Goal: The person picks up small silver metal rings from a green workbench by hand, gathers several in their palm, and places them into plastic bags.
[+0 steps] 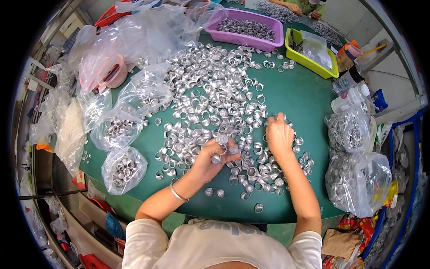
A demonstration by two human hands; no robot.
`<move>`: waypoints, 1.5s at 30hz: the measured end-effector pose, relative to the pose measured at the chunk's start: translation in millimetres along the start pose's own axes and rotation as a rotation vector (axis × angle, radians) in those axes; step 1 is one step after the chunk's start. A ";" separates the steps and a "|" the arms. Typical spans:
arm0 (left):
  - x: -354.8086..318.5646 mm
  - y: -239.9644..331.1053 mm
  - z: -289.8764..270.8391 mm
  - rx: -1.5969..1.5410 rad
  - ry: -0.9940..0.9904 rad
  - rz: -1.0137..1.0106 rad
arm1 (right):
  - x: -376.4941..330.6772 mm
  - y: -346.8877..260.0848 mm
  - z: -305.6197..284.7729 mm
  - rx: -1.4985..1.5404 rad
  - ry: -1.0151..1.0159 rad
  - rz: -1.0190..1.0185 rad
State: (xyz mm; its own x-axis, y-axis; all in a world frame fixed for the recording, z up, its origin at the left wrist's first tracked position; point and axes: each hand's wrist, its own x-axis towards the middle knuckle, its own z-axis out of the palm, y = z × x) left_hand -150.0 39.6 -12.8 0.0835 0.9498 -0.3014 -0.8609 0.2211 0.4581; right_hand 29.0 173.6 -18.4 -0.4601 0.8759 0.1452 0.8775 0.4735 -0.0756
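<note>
A broad pile of silver-coloured metal rings [215, 85] spreads over the green table. Over the near part of the pile, my left hand [209, 158] is closed around several rings [221, 140], which show between its fingers and thumb; a bracelet sits on that wrist. My right hand [280, 136] reaches to the pile's right edge with its fingers bent down and together among the rings. Its fingertips are partly hidden, so what they pinch cannot be made out. A few single rings [259, 208] lie apart near the table's front edge.
Clear plastic bags of rings [124, 170] stand on the left, others [356, 184] on the right. A purple basket [244, 17] and a yellow-green tray [313, 65] sit at the back. Bottles [350, 99] line the right edge. Another person's hand [293, 9] shows at the far side.
</note>
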 end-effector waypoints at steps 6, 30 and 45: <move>7.3 9.9 12.1 0.221 -0.093 0.139 | -6.1 27.1 -7.2 1.448 -0.276 0.470; 58.6 23.3 39.0 0.392 0.186 -0.111 | 15.1 -26.5 9.0 0.094 -0.060 0.083; -8.2 -22.9 43.1 -0.016 0.091 -0.095 | -61.3 -15.8 -40.3 1.709 -0.216 0.188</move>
State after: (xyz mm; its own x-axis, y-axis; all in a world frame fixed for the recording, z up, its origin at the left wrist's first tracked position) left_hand -109.3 36.3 15.3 0.1198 0.9007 -0.4176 -0.8593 0.3048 0.4108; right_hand 48.8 108.7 13.7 -0.5102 0.8542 -0.1000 -0.1404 -0.1974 -0.9702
